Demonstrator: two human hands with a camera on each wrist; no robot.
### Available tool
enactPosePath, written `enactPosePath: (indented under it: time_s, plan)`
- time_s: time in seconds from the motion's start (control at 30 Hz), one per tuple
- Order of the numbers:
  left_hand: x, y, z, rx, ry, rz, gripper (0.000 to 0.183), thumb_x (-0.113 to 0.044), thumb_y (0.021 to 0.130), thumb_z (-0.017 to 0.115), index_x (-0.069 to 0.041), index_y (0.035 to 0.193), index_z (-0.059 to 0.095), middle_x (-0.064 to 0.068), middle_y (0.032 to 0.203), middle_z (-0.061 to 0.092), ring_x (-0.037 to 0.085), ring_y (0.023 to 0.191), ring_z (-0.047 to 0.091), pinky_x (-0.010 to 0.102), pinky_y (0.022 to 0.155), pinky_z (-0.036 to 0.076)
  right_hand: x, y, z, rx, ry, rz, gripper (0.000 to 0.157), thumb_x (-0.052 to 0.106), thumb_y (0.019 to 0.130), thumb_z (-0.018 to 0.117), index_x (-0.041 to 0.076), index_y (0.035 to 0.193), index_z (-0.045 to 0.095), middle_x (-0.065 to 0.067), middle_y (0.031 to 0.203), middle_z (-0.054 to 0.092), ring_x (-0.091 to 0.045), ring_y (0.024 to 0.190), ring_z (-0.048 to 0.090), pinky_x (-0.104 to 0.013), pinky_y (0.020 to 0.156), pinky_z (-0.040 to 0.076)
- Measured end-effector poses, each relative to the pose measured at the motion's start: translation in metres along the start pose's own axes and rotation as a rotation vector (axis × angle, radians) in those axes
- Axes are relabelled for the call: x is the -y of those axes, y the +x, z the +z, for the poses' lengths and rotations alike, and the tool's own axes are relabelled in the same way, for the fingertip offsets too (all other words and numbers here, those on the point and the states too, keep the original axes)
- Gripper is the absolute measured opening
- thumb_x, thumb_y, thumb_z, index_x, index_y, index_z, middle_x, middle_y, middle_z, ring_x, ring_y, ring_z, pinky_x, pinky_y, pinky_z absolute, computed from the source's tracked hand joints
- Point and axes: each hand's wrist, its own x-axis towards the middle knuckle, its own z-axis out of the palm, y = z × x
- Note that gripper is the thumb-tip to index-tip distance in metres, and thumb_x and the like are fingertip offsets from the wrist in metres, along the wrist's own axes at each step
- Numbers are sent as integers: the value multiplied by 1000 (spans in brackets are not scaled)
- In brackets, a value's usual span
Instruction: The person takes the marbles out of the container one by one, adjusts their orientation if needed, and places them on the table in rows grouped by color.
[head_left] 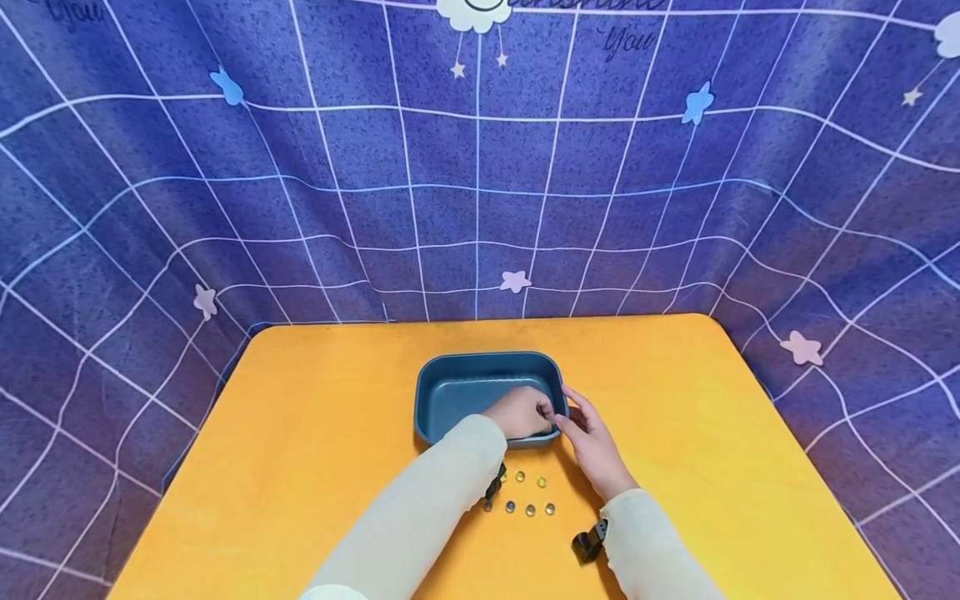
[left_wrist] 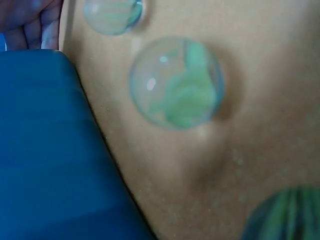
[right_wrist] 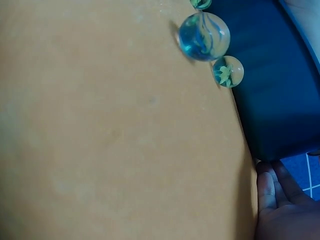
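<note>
A dark blue rectangular tub (head_left: pixel 480 360) stands on the table, its inside partly hidden by my left arm. My left hand (head_left: pixel 521 411) reaches over the front wall into the tub's right front corner, fingers curled and pointing down; I cannot tell whether they hold anything. Against the tub's right side rests my right hand (head_left: pixel 596 446), thumb at the rim and fairly straight fingers (right_wrist: pixel 266 192) along the outer wall. In front of the tub lie several clear glass marbles; one has a green swirl (left_wrist: pixel 182 85), another blue swirls (right_wrist: pixel 204 36).
The marbles, among them a yellowish one (head_left: pixel 542 482) and a bluish one (head_left: pixel 510 506), lie in two loose rows under and between my forearms. The yellow table (head_left: pixel 315 433) ends at the back against a purple-blue gridded cloth (head_left: pixel 480 217), which also hangs at both sides.
</note>
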Motion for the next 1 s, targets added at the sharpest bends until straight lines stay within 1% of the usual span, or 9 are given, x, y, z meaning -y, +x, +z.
enactPosePath:
  time_s: [0.13,0.27,0.4,0.53,0.63,0.7,0.83,0.93,1.0]
  plan:
    - [2,1,-1,-3,-11,11,6,-18,91,75,-21,86,77,-15,81,67,4,76,60,24,77,52,0,0,0,-3,-9,6,52,20,107,58,23,157,43,-17,138,58,-30,126,53,-42,106,39]
    - [2,1,-2,-32,-34,15,8,-18,91,75,-21,83,75,-14,77,66,5,73,59,24,74,51,1,0,0,3,3,8,51,20,108,57,24,157,43,-18,139,57,-31,127,52,-43,107,38]
    - [2,-1,-4,-66,-98,-12,12,-17,91,74,-21,80,71,-11,76,65,8,71,60,26,70,51,1,0,-1,3,9,17,51,21,107,58,27,156,44,-17,141,56,-31,128,51,-46,110,36]
    - [-2,-6,-10,-118,-151,-58,14,-19,93,75,-22,81,68,-10,79,65,10,71,60,28,69,51,6,-1,0,18,2,46,54,20,108,57,25,159,40,-17,144,53,-31,130,49,-47,109,36]
    - [-11,-15,-21,-161,-193,-64,13,-18,94,74,-21,83,68,-10,82,66,11,73,61,29,71,52,9,-2,0,33,2,73,55,19,108,55,21,160,37,-19,146,50,-33,130,48,-47,107,36]
    - [-17,-22,-29,-182,-221,-51,11,-17,95,73,-21,86,69,-10,83,66,10,75,61,28,72,53,9,-2,0,28,9,92,55,19,108,56,23,160,37,-18,146,50,-33,131,47,-47,108,35]
    - [-25,-36,-43,-217,-289,5,4,-18,96,72,-16,93,72,-10,88,67,11,78,63,29,74,54,4,0,0,8,-14,84,55,25,107,58,28,159,39,-16,146,51,-31,131,48,-47,109,35]
    - [-29,-51,-51,-253,-316,39,6,-20,96,72,-14,98,74,-10,90,68,10,82,64,30,76,54,1,1,1,-5,-16,70,54,26,107,59,30,157,41,-15,146,52,-32,131,48,-49,111,35]
    - [-30,-62,-55,-276,-322,46,7,-21,96,73,-15,99,74,-10,91,68,11,83,64,31,77,54,0,1,1,-8,-18,62,53,26,106,59,31,156,42,-15,146,51,-33,132,48,-51,112,35]
